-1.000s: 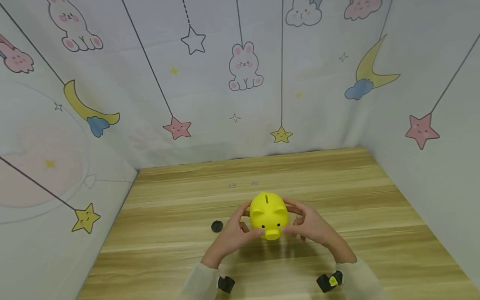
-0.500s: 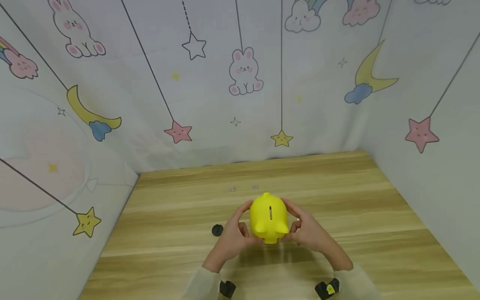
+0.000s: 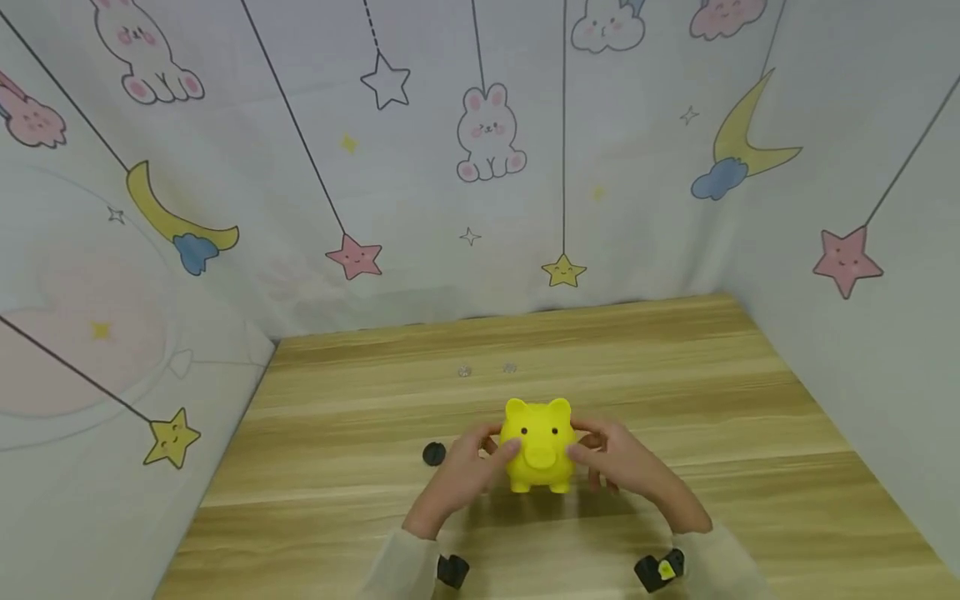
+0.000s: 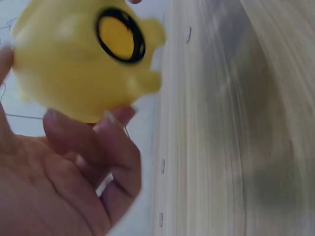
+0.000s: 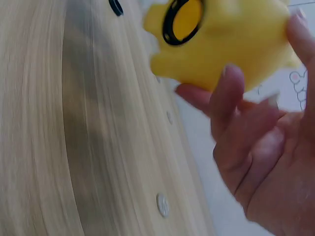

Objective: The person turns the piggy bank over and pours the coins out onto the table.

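A yellow piggy bank (image 3: 540,454) is held between both hands, its face, ears and front feet turned toward me. My left hand (image 3: 468,468) grips its left side, thumb on the cheek and fingers behind. On the other side my right hand (image 3: 622,454) pinches it the same way. Both wrist views show the pig raised over the table, with a black-rimmed round hole (image 4: 120,35) uncovered in its belly. The coin slot on its back is hidden. A black round plug (image 3: 433,453) lies on the table just left of the left hand.
Two clear-looking coins (image 3: 464,372) lie on the wood-grain table (image 3: 337,433) behind the pig. Another coin (image 5: 162,205) shows nearer the right hand in the right wrist view. White cloth walls (image 3: 420,183) printed with rabbits and stars stand behind and at both sides.
Half a second ago the pig was tipped forward, slot showing and face hidden. Now it is rocked back, with its face and feet in sight. Both hands have kept hold at its sides.
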### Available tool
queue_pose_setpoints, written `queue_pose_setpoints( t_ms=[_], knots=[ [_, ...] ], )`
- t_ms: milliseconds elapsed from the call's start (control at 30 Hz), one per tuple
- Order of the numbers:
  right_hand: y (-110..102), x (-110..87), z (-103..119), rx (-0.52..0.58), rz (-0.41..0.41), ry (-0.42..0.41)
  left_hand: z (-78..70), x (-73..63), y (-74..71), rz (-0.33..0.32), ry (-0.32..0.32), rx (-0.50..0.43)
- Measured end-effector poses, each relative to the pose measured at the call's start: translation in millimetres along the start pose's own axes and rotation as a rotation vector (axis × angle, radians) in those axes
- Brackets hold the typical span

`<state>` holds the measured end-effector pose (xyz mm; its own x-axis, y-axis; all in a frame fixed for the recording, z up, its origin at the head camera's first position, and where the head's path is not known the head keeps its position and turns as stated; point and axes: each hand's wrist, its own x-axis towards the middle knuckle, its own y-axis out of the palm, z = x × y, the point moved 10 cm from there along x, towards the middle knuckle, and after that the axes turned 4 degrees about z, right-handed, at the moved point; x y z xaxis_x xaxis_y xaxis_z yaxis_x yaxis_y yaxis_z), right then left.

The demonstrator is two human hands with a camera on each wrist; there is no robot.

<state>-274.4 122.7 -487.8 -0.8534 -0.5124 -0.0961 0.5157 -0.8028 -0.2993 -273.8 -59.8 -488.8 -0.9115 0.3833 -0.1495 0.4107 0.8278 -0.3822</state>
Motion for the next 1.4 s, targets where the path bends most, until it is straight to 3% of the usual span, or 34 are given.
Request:
queue_pose_setpoints(
  t_ms=[133,333,433,667,967,1267,1400],
  knots=[
    [3,3.5,-7,-0.037,-0.034,0.126,6.4,-0.6,6.5,0.016,-0.134,0.035],
    [4,3.4,-11,-0.033,-0.055,0.208,5.7,-1.5,9.4,0.005,-0.167,0.027],
    [3,2.6,-9,-0.022,-0.030,0.178,4.4,-1.8,9.5,0.011,-0.145,0.034],
    [-5,-3.3,-2,0.045,0.002,0.076,-3.1,0.5,7.5,0.051,-0.025,0.016],
    [-11,-4.8,0,0.080,-0.009,-0.030,-7.2,-1.1,3.9,0.081,0.034,0.002],
    [-10,-4.0,0,0.081,-0.010,-0.051,-12.1,-2.8,2.8,0.075,0.092,-0.031],
    [-12,-4.0,3,0.083,-0.035,-0.069,-17.1,-5.4,-1.4,0.023,0.153,-0.042]
  ],
)
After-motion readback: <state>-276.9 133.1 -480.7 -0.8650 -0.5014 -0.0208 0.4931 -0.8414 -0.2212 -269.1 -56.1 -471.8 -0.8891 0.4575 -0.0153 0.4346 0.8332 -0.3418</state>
